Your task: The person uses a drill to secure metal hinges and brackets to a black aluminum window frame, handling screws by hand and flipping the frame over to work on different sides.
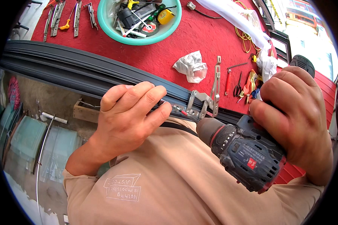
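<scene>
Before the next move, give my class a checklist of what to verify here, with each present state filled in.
1. Cordless drill gripped by the right hand: ok.
2. Left hand well clear of the drill chuck: not ok, fingers look close.
3. Metal hinge arm at the dark frame profile: ok.
4. Scissors apart from the drill: ok, on the red surface.
5. Drill trigger: cannot tell, hidden.

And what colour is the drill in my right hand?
The drill is mostly black to dark grey, with red accents, seen best in the head view.
</scene>
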`<state>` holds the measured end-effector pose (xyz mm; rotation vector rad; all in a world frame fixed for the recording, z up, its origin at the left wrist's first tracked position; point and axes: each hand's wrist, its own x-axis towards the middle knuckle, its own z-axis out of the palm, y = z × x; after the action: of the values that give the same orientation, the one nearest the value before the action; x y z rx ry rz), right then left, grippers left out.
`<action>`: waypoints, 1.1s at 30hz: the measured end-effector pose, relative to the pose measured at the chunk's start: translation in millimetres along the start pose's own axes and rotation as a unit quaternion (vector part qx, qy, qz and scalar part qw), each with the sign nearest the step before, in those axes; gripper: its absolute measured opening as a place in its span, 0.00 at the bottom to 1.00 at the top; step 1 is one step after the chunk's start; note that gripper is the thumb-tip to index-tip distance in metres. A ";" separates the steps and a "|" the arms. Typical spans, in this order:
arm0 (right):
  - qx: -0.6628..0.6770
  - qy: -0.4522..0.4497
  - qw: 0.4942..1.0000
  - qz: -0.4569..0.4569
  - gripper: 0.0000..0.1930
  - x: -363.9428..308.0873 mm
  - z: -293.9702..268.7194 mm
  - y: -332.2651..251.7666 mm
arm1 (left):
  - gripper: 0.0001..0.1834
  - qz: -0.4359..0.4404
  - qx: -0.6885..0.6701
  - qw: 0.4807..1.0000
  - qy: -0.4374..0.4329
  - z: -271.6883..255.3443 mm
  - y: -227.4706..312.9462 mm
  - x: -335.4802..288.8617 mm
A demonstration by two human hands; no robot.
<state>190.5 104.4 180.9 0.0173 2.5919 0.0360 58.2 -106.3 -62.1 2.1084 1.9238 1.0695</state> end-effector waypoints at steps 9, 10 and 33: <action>0.034 -0.011 0.999 0.034 0.14 -0.8 9.6 9.7 | 0.14 -0.001 0.001 1.000 -0.005 -2.0 0.6 -0.7; 0.029 -0.021 0.999 0.037 0.14 -1.4 7.4 8.6 | 0.14 0.000 0.001 1.000 -0.006 -2.7 0.4 -0.4; 0.095 0.017 0.995 0.017 0.16 -3.1 23.9 20.6 | 0.11 -0.009 0.009 1.000 -0.003 -1.6 2.3 0.7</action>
<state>205.8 125.5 162.7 0.1314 2.6198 -0.2008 59.2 -106.7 -59.5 2.0975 1.9514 1.0448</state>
